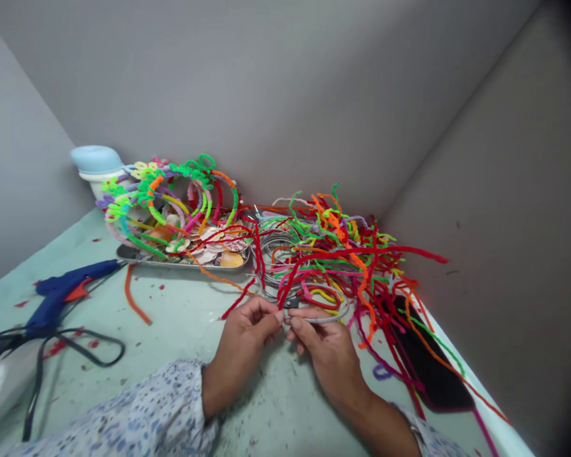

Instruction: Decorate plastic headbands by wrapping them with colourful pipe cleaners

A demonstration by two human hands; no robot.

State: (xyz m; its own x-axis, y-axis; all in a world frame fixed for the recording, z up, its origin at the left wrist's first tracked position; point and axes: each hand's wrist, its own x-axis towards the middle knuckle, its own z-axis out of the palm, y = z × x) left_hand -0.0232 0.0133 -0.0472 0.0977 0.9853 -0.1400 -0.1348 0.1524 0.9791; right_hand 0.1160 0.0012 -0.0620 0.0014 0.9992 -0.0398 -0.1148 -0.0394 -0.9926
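My left hand (pixel 247 346) is closed in a pinch near the middle of the table, its fingertips at the end of a long red pipe cleaner (pixel 342 252). Facing it, my right hand (pixel 326 349) is also pinched, with a thin grey wire band (pixel 330 319) between thumb and fingers. The fingertips of both hands nearly meet, and the small gap between them hides where wire and pipe cleaner come together. Just beyond them lie scissors with red handles (pixel 321 293), partly covered by pipe cleaners. Behind these are coiled grey wire bands (pixel 273 247).
A tangle of coloured pipe cleaners (pixel 333 235) spreads toward a dark phone (pixel 433 362) at right. Finished-looking wrapped hoops (pixel 171 190) stand on a metal tray (pixel 185 263) of shells. At left are a blue glue gun (pixel 59 295), its cord and a blue-lidded cup (pixel 98 168).
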